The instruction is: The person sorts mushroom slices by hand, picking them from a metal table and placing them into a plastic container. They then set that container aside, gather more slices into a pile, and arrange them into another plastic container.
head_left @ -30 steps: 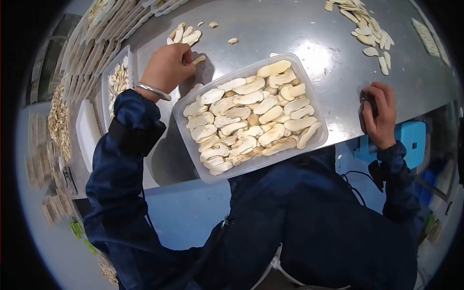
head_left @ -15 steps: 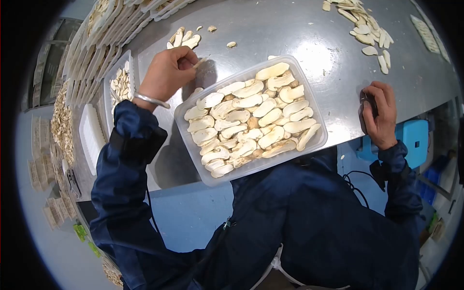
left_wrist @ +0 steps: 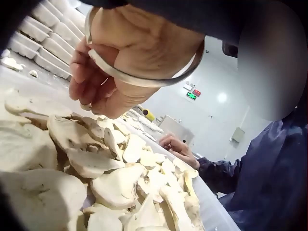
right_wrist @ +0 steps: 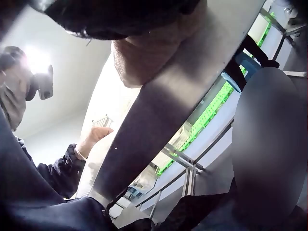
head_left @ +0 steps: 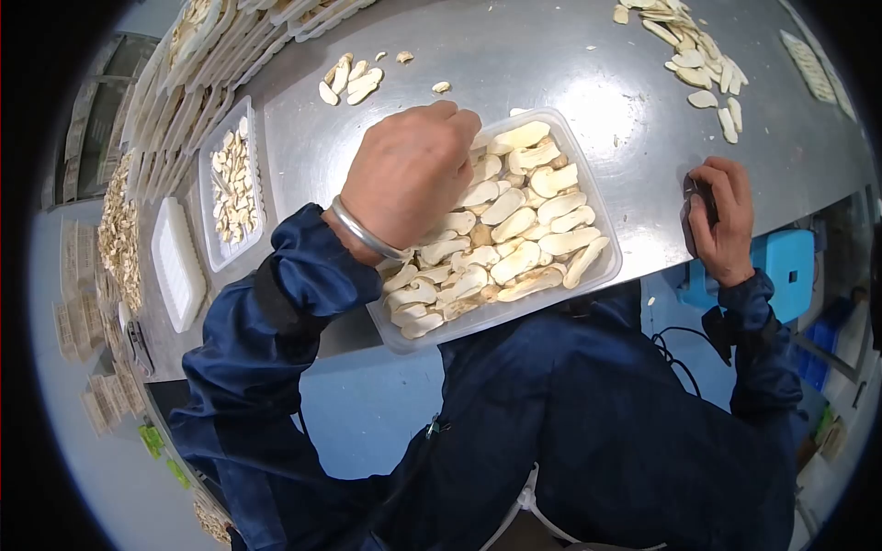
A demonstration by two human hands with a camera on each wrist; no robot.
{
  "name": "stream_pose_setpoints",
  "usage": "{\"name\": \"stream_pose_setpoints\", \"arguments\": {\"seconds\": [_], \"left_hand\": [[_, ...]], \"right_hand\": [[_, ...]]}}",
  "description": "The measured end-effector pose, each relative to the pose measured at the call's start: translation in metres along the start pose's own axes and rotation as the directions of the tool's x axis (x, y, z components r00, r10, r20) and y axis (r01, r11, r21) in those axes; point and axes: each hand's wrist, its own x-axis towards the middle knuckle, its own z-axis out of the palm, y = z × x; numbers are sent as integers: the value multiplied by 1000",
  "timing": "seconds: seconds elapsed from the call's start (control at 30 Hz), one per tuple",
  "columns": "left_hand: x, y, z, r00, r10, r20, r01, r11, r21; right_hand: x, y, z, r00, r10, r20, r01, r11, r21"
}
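A translucent plastic tub [head_left: 606, 241] holds rows of pale mushroom slices [head_left: 514, 223]. Over its upper left part hangs my left hand [head_left: 413, 161], back of the hand up, with a silver bangle at the wrist. In the left wrist view the fingers [left_wrist: 83, 79] are bent and the fingertips come together right over the slices. A small pale edge of a mushroom slice [left_wrist: 85, 106] shows at the pinch; the hand hides most of it. To the right, my right hand [head_left: 726, 216] rests at the table's front edge, fingers loosely curled, holding nothing visible.
Loose mushroom slices [head_left: 352, 77] lie behind the tub, and a larger pile [head_left: 694, 50] is at the back right. On the left stand a tray [head_left: 262, 188] of small pieces, an upturned white tray [head_left: 176, 266] and stacked filled trays [head_left: 170, 119].
My left hand, pinching a slice, has moved right from the table behind the tub's left corner to over the tub. The right hand stays where it was.
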Motion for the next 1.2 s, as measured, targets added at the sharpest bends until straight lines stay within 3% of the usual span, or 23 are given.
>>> {"name": "stream_pose_setpoints", "arguments": {"seconds": [0.07, 0.17, 0.27, 0.37, 0.4, 0.5, 0.53, 0.87, 1.07, 1.2], "left_hand": [[0, -1, 4, 1000, 20, -12, -20, 1000, 7], [0, -4, -6, 999, -9, 45, 15, 991, -136], [-7, -22, -22, 993, -110, 53, 120, 957, -265], [-10, -52, -39, 954, -299, 14, 294, 927, -232], [-13, -57, -38, 954, -299, 2, 288, 920, -267], [-15, -41, -26, 991, -126, 43, 133, 918, -373], [-14, -33, -22, 987, -114, 110, 149, 904, -400], [-9, -27, 0, 997, -17, 74, 40, 947, -319], [-11, -27, -9, 996, 65, -55, -77, 963, -256], [-11, -101, -28, 955, -226, -194, 178, 955, -236]], "right_hand": [[0, 0, 0, 1000, -5, -4, 5, 1000, -3], [0, 1, 0, 1000, -13, -7, 13, 1000, -11], [0, 1, 0, 1000, -7, -7, 7, 1000, -1], [0, -2, 1, 1000, 6, -10, -6, 1000, 30], [0, -2, 0, 1000, -1, -12, 2, 1000, 20], [1, -2, 2, 1000, -7, -23, 7, 1000, 19], [1, -3, 1, 1000, -4, -17, 5, 1000, 18], [0, -2, 1, 1000, 16, -5, -16, 1000, 18], [0, -2, 1, 1000, 6, -9, -6, 1000, 13], [-1, -2, 1, 1000, 11, -1, -11, 1000, 12]]}}
